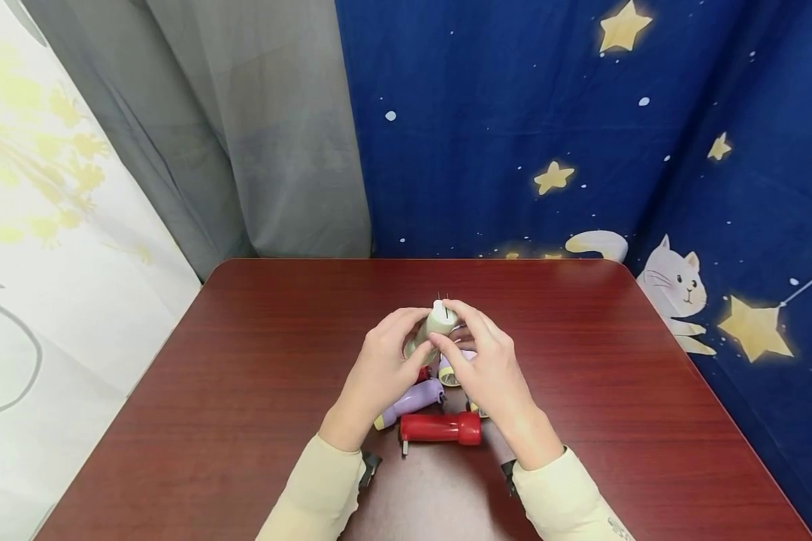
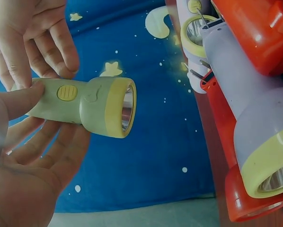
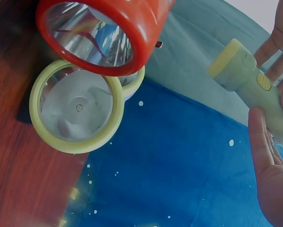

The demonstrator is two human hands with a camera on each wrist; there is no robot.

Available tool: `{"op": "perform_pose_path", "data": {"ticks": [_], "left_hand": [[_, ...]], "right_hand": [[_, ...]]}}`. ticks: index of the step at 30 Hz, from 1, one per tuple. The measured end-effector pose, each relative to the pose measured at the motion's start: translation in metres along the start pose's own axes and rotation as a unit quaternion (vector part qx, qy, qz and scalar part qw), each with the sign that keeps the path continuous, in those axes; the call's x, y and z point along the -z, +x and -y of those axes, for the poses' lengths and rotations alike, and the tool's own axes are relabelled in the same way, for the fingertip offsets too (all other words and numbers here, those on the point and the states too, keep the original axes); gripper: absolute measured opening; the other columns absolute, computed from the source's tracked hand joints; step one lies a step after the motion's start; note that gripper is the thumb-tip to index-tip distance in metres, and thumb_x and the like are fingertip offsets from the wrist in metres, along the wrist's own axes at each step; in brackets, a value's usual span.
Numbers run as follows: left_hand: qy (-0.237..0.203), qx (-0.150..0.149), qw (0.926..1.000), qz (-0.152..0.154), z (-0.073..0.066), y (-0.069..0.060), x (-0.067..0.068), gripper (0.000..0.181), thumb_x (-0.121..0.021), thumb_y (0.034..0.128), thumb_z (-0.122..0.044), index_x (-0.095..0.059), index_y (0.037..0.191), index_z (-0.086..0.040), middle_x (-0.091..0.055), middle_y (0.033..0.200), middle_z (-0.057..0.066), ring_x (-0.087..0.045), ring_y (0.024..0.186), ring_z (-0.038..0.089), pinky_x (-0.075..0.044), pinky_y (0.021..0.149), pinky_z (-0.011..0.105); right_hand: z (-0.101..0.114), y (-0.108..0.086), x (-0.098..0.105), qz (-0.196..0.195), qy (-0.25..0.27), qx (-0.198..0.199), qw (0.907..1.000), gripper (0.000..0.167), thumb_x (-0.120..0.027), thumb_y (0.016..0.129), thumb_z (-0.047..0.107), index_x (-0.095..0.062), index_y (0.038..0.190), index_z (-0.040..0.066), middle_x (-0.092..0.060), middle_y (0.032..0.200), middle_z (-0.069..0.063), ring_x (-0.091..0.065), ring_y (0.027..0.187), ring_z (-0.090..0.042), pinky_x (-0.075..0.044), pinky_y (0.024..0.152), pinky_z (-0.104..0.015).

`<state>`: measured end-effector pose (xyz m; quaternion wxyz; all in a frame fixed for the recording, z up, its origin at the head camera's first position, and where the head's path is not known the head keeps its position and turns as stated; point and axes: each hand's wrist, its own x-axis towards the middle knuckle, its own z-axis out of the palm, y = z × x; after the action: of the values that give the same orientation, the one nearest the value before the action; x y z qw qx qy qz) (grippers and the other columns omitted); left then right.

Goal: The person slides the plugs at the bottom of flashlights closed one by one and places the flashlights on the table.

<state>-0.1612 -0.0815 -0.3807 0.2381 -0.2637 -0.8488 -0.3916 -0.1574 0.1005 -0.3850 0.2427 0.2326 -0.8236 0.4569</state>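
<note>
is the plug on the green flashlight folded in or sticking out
Sticking out: in the head view, two thin prongs project past the end of the green flashlight.

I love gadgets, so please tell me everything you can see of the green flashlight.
The green flashlight looks like smooth plastic: a pale body flaring into a wider head, a yellow rim round the lens, and a ribbed yellow switch. Two thin prongs show at its tail. No glow shows in the lens. It is held above the table, tilted, lens end down, with the left hand and right hand both gripping it.
</note>
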Motion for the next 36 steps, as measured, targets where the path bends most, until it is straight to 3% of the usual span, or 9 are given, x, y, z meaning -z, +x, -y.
{"op": "perform_pose_path", "data": {"ticks": [7,14,36], "left_hand": [[0.02,-0.019,0.9996,0.003,0.0008,-0.0027,0.0006,0.04,-0.08,0.094,-0.006,-0.07,0.133,-0.001,-0.074,0.125,0.013,-0.071,0.112,0.025,-0.064,0.096,0.038],[0.043,-0.051,0.9976,-0.016,-0.0003,-0.0053,0.0007,0.044,-0.082,0.092,-0.007,-0.071,0.135,-0.001,-0.074,0.123,0.013,-0.07,0.112,0.026,-0.065,0.091,0.037],[0.057,-0.058,0.9965,-0.02,-0.0069,-0.0067,0.0002,0.044,-0.083,0.0917,-0.007,-0.072,0.134,-0.001,-0.074,0.123,0.012,-0.069,0.11,0.024,-0.065,0.09,0.034]], "right_hand": [[-0.0031,-0.0005,-0.0012,-0.02,0.0,0.04,0.999,0.051,-0.082,0.093,0.011,-0.064,0.14,0.005,-0.075,0.122,-0.014,-0.079,0.096,-0.023,-0.066,0.081,-0.03],[-0.0026,-0.0008,0.0004,-0.029,-0.017,0.065,0.9974,0.05,-0.084,0.092,0.01,-0.065,0.138,0.002,-0.077,0.116,-0.014,-0.079,0.093,-0.022,-0.066,0.079,-0.028],[-0.005,-0.0053,0.0001,-0.087,-0.029,0.132,0.987,0.045,-0.088,0.082,-0.001,-0.069,0.123,-0.005,-0.08,0.094,-0.016,-0.08,0.081,-0.022,-0.065,0.073,-0.027]]}}
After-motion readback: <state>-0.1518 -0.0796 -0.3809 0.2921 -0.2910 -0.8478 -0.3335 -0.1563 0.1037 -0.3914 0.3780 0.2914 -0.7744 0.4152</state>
